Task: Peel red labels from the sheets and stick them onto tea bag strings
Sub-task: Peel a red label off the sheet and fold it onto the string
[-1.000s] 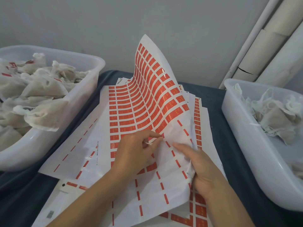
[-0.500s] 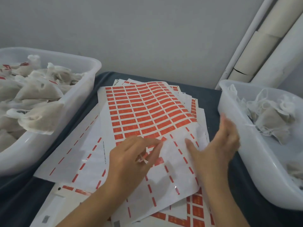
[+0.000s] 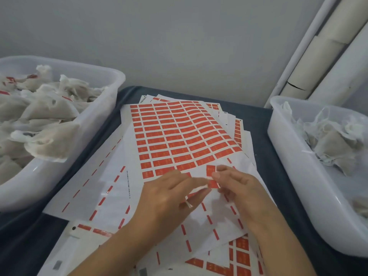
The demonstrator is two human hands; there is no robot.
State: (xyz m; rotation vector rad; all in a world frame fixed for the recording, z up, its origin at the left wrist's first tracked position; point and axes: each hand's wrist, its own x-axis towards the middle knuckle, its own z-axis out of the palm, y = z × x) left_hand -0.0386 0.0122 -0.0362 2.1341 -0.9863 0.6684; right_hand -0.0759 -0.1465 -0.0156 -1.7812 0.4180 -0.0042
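My right hand (image 3: 237, 186) pinches a red label (image 3: 211, 176) between thumb and forefinger; the remaining fingers are curled loosely beneath. The label stands lifted off the sheet, its lower end meeting the fingertips of my left hand (image 3: 169, 198).

My left hand pinches a thin white strip, apparently a tea bag string (image 3: 196, 189), between thumb and forefinger. A short white end (image 3: 188, 204) pokes out under that hand's fingers. Whether the label already touches the string, I cannot tell.

Both hands hover just above the top label sheet (image 3: 179, 134). Beyond my fingertips the sheet carries full rows of red labels. Under my hands and wrists it is white backing with only narrow red slivers left. More sheets (image 3: 95, 188) lie fanned beneath it, to the left of my left hand and under my forearms, on a dark cloth (image 3: 264, 116).

Well to the left of my left hand stands a white tub (image 3: 111, 100) heaped with tea bags (image 3: 45, 116), a few showing red labels. To the right of my right hand stands a second white tub (image 3: 298, 162) holding tea bags (image 3: 334, 140).
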